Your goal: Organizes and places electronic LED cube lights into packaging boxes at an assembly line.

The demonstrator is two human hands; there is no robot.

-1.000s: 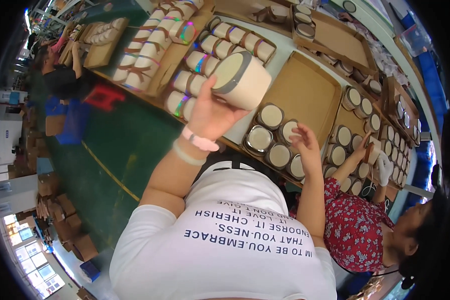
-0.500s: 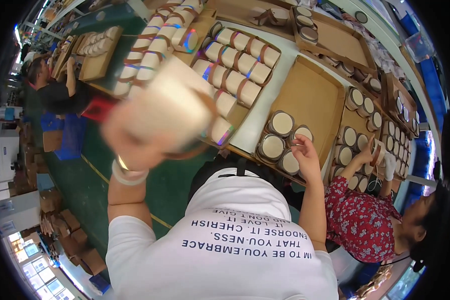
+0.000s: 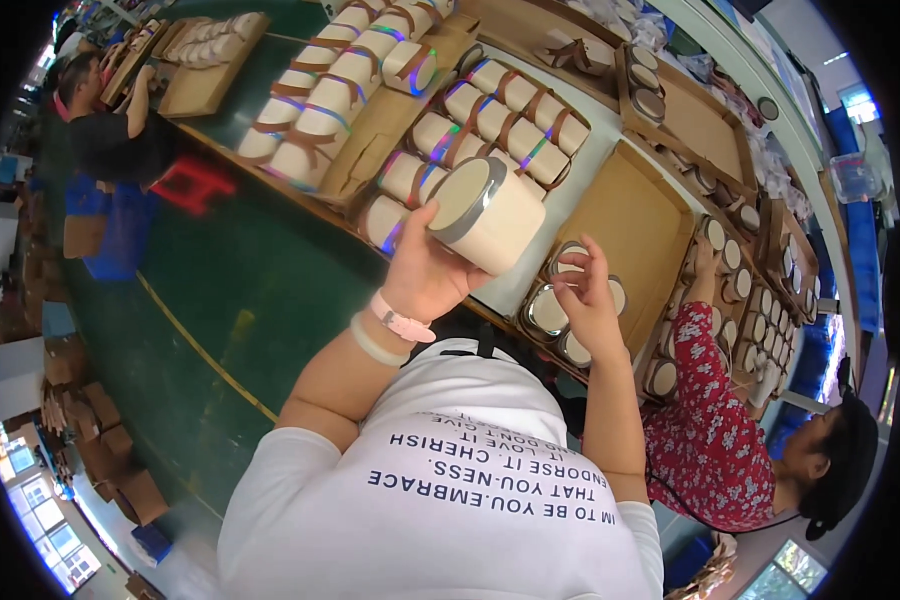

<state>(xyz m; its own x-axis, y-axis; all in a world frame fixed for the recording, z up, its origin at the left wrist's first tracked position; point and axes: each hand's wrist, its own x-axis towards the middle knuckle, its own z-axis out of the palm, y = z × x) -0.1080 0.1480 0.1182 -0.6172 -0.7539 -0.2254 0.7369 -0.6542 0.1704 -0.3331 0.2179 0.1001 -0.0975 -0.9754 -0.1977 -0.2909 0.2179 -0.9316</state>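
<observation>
The left hand (image 3: pixel 432 268) is closed part-way around a cream canister (image 3: pixel 500 225), the thumb at its grey rim and the fingers along the underside. The canister is tilted, with its pale round end turned to the left, and is held raised in front of the body, between the green floor (image 3: pixel 220 300) and the white table (image 3: pixel 505 292). The left wrist carries a pink watch (image 3: pixel 404 322) and, below it, a pale band (image 3: pixel 374 344). The right hand (image 3: pixel 588 300) is partly open, fingers bent and spread, with nothing seen in its grasp; it is positioned over upright canisters (image 3: pixel 544 312) in the near end of a cardboard tray (image 3: pixel 642 208), and whether the fingertips touch them cannot be told. The far part of that tray is bare. Beyond the held canister, cream canisters with brown straps (image 3: pixel 495 118) lie on their sides in rows in a second tray; further left, more strapped canisters (image 3: pixel 315 118) are stacked in rows. On the right, a co-worker in a red floral top (image 3: pixel 715 430) reaches one hand toward a further group of upright canisters
</observation>
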